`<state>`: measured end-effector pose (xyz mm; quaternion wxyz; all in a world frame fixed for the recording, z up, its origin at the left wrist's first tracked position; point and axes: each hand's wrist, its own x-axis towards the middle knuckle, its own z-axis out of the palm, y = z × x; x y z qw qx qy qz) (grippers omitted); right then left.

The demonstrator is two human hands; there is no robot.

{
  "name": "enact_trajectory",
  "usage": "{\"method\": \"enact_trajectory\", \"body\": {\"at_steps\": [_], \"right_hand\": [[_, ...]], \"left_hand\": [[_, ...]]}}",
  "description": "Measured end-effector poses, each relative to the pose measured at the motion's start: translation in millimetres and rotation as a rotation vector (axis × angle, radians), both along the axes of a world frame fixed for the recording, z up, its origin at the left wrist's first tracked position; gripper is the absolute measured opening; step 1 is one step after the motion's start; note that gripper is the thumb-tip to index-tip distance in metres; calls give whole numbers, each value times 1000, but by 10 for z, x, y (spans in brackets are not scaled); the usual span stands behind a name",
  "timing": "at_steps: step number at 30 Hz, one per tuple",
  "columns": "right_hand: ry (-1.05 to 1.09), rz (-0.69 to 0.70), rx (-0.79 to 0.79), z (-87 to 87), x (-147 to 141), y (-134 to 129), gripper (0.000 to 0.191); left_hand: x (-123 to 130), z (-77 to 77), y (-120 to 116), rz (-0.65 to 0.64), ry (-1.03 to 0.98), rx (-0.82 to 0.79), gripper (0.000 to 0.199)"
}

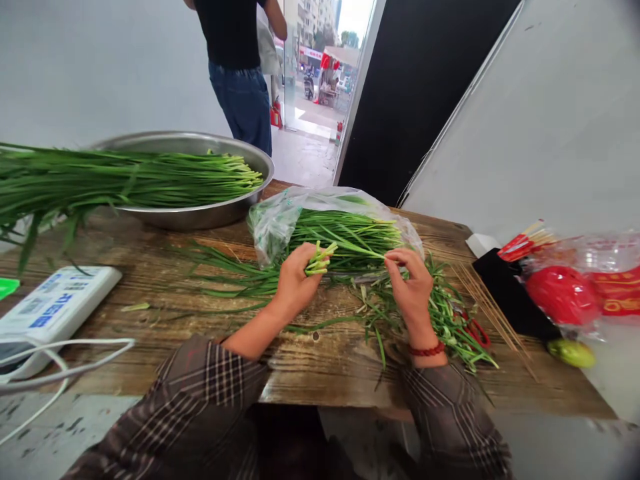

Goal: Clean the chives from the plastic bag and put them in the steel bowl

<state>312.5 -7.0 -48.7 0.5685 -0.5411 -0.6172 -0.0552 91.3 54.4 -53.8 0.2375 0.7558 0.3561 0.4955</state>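
Observation:
My left hand (299,280) is closed round a small bunch of garlic chives (323,259), pale cut ends pointing right and green leaves trailing left over the table. Between the thumb and fingertips of my right hand (411,283) is the pale end of a single chive stalk (370,251). Behind both hands, a clear plastic bag (270,223) lies open around a thick pile of chives (345,230). Loose trimmings (443,307) are heaped under and beside my right wrist.
A steel basin (200,217) heaped with chives stands at the back left. At the left lies a white device (75,293) with cables. Red-handled scissors (477,331), thin sticks (493,320), a black box (520,300) and red packages (563,293) are right. A person (235,73) stands by the doorway.

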Motion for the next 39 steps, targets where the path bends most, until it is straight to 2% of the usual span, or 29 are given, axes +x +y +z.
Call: {"method": "enact_trajectory", "body": {"at_steps": [4,8,12,15,17,22,25,28,32,34,36,39], "right_hand": [[13,118,-72,19,-93,-119,8],[90,211,-176,21,-113,-110,11],[370,244,-313,-49,-135,-76,19],[566,286,-379,-106,-187,-42,23],[601,320,-400,-133,-240,-17,24],[517,324,-380,-184,-365,24,42],[422,325,-356,-189,-364,25,45],[369,292,-315,-164,-269,20,41],[494,142,-166,-120,-7,4,23],[534,85,-142,-93,135,-25,16],[490,78,-188,-55,236,-67,14],[238,178,-316,19,265,-128,17]], "left_hand": [[7,60,-39,-9,21,131,23],[41,1,-23,-97,201,173,21],[84,-64,0,-120,393,57,16],[111,-43,-14,-156,403,-68,19],[121,-10,-30,-150,377,-119,22],[129,15,-44,-140,349,-126,25],[126,-14,-32,-156,343,-113,27],[115,-44,-16,-139,345,-99,27],[94,-70,2,-90,346,-86,25],[85,-79,10,-80,358,-77,24],[77,-87,18,-67,375,-51,24],[67,-98,31,-46,394,-7,24]]}}
